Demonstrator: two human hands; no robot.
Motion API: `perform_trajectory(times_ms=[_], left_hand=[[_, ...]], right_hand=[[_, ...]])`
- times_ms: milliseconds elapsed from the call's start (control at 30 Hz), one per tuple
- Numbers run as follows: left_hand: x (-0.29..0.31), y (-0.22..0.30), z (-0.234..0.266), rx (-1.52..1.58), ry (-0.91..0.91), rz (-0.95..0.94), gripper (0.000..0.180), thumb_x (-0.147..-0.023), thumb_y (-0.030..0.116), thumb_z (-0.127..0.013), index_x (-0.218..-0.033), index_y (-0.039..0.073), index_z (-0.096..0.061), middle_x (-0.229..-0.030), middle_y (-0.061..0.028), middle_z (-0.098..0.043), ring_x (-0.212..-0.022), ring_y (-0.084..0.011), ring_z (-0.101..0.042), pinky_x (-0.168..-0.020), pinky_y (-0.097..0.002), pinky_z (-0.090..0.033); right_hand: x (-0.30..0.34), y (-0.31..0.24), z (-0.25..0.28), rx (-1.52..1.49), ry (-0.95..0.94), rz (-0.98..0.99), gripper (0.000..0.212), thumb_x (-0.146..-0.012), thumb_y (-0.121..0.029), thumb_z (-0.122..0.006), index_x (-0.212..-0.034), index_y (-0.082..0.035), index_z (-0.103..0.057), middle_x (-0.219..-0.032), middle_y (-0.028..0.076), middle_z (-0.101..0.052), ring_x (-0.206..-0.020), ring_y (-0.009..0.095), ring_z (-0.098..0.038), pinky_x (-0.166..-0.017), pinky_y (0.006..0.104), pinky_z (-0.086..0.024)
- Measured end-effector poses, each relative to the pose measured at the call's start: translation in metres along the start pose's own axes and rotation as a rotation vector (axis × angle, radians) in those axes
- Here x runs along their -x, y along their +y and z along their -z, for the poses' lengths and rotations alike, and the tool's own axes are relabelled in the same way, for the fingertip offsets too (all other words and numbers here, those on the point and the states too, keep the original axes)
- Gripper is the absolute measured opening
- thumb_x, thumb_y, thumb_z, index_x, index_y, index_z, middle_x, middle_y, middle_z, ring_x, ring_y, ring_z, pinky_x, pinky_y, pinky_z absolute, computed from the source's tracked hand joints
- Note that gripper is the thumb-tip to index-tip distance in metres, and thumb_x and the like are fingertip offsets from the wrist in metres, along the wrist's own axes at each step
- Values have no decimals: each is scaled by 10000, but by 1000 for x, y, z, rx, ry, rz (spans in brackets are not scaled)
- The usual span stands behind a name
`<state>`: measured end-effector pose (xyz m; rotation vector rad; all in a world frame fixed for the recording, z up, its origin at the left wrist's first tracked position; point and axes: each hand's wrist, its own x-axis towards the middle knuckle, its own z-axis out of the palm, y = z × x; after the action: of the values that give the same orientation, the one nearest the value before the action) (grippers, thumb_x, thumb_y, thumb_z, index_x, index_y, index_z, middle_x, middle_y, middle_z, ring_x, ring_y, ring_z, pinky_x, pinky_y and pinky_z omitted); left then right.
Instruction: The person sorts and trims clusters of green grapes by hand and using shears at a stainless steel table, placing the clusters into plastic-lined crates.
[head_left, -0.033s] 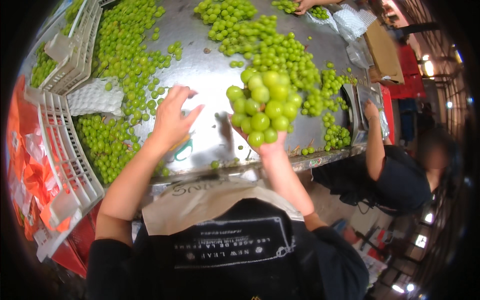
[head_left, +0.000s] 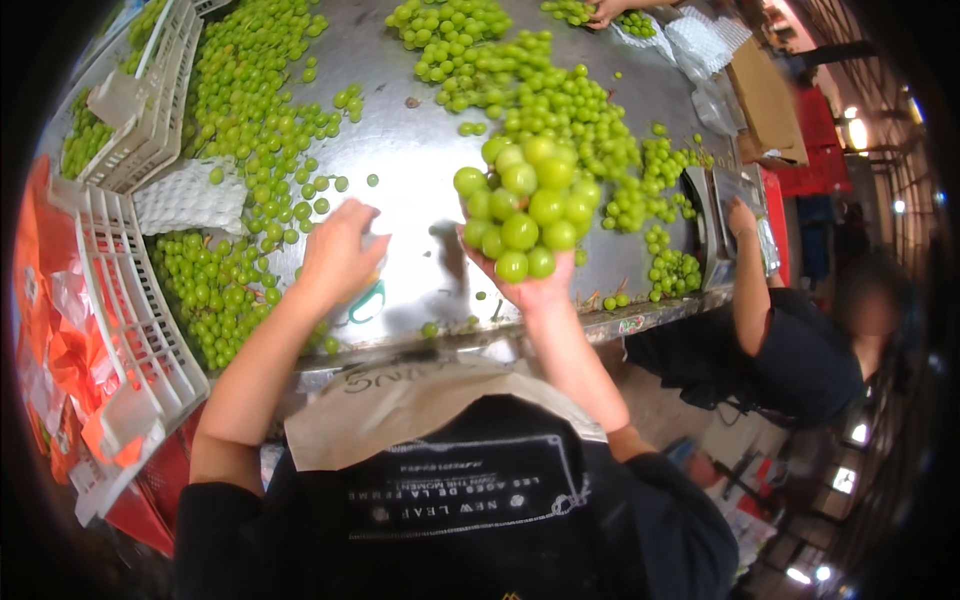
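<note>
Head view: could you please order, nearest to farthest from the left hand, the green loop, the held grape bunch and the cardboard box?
1. Green loop, just below the left hand
2. Held grape bunch, in the right hand
3. Cardboard box, upper right

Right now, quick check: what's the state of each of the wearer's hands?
Left hand: open, nothing seen in it.
Right hand: holding a grape bunch.
</note>
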<state>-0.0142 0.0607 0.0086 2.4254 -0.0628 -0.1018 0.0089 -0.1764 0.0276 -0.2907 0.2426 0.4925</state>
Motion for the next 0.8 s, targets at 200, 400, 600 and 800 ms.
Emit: perform_trajectory(times_ms=[200, 400, 600, 800], left_hand=[[51, -48, -45, -366, -278, -60, 331, -676, 153, -650, -964, 38, -532, -955, -145, -546, -891, -309, -553, -737, -403, -474], [49, -52, -43, -121, -345, 60, 289, -688, 93, -638, -951, 10, -552, -902, -139, -583, -820, -241, -589, -717, -354, -494], [41, -22, -2, 1140, -248, 237, 411, -713, 13, -648, -1114, -8, -557, -808, -52, -627, -698, -136, -608, -632, -249, -497], [36, 44, 58, 1490, -781, -95, 472, -768, 92, -649, -1190, -49, -492, -889, -146, -637, -714, -162, -624, -635, -271, -519]], right_hand=[[3, -3, -24, -126, 49, 11, 556, -878, -451, -446, -1304, -98, -386, -1325, 143, -399, -1238, 329, -382, -997, 527, -353], [4, -4, -45, -171, 87, -5, 559, -879, -440, -448, -1309, -89, -380, -1313, 157, -408, -1235, 340, -381, -1009, 524, -346], [5, -9, -45, -79, 35, 105, 577, -866, -448, -467, -1309, -87, -385, -1322, 148, -408, -1240, 333, -381, -1004, 516, -353], [1, -18, -38, 192, -202, 153, 424, -895, -270, -506, -1265, -87, -409, -1213, 86, -481, -1087, 221, -491, -927, 370, -436]])
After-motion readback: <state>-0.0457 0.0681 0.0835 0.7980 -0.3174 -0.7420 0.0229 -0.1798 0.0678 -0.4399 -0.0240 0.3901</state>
